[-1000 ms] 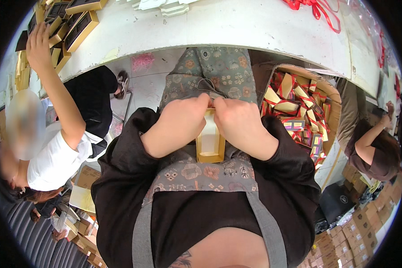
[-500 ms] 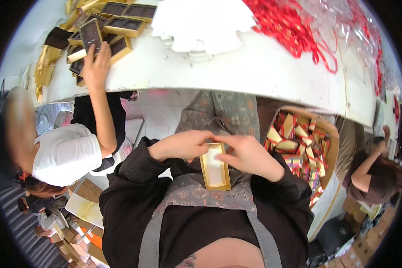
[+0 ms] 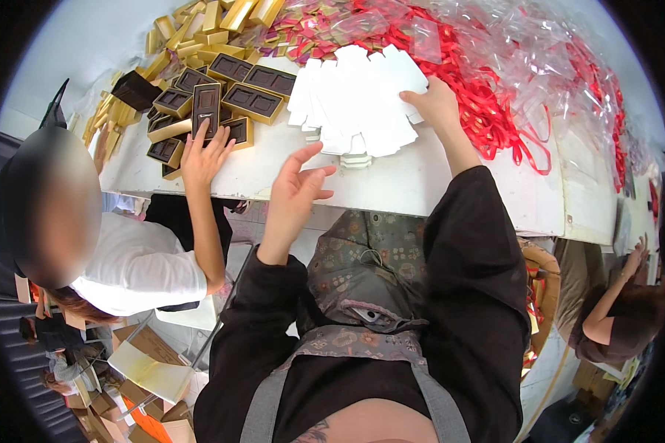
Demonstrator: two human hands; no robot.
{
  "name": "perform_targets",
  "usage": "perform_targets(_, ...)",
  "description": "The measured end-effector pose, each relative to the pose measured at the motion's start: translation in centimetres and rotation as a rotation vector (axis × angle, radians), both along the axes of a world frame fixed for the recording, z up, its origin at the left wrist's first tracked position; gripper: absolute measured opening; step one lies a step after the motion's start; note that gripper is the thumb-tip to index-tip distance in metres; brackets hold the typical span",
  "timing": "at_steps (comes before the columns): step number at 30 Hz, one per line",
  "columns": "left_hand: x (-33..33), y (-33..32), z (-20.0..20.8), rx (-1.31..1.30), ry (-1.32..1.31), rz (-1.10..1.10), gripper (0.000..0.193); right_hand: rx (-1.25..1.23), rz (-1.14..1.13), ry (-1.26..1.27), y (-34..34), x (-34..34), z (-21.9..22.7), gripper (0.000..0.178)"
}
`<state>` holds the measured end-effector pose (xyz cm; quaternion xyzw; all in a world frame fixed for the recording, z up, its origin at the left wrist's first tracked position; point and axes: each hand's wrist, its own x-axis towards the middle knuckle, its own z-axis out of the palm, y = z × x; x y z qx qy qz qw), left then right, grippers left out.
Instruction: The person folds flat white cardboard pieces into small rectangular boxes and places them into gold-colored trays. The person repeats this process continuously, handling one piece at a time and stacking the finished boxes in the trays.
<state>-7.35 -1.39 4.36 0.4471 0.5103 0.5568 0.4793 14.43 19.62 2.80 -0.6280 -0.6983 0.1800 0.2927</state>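
Observation:
My right hand (image 3: 437, 108) is at the right edge of a fanned pile of flat white die-cut cards (image 3: 358, 103). Its thumb lies over a card there, and the fingers curl round that edge, partly hidden. My left hand (image 3: 297, 193) hangs in front of the table edge, fingers spread and nothing in them, just short of the cards. To the left sit gold boxes with dark brown two-well inserts (image 3: 253, 101). A co-worker's hand (image 3: 205, 156) touches one such box (image 3: 206, 107), which stands tilted.
Red ribbons (image 3: 488, 111) and clear plastic bags (image 3: 528, 55) cover the table's right side. Empty gold boxes (image 3: 199, 29) and small wrapped pieces (image 3: 303, 33) lie at the back. A carton (image 3: 545, 295) stands below the table at right. Another person (image 3: 606, 317) works far right.
The gold box I held over my lap is out of my hands. Both hands have moved forward and apart, the right one to the white cards. The view has tilted up over the table.

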Motion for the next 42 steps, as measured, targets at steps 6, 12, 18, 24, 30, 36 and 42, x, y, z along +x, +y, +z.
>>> perform_targets(6,0.2,2.4,-3.0,0.234,0.267,0.268,0.040,0.142,-0.036,-0.336,-1.8,1.6,1.7,0.044)
perform_targets(12,-0.8,3.3,-3.2,0.320,-0.140,0.343,0.054,-0.043,0.121,0.855,-8.3,1.4,2.1,0.039)
perform_targets(18,-0.1,-1.1,-3.0,0.130,-0.672,-0.394,0.062,-0.213,0.290,0.583,-19.3,2.4,0.5,0.037)
perform_targets(24,4.2,-3.0,-4.0,-0.023,-0.101,0.132,0.031,-0.114,0.612,0.577,-24.6,3.9,-1.7,0.038)
perform_targets(30,6.1,-3.8,-2.6,-0.016,0.264,0.053,0.034,-0.652,0.377,1.388,-23.9,3.0,-1.3,0.066)
perform_targets(36,8.2,-7.4,-2.1,-0.042,0.140,-0.189,0.047,-0.601,0.014,1.265,-25.7,1.8,-3.1,0.039)
perform_targets(42,8.7,-8.8,-4.8,-0.121,-0.011,-0.098,0.044,-0.350,0.009,0.705,-28.1,2.6,-2.8,0.030)
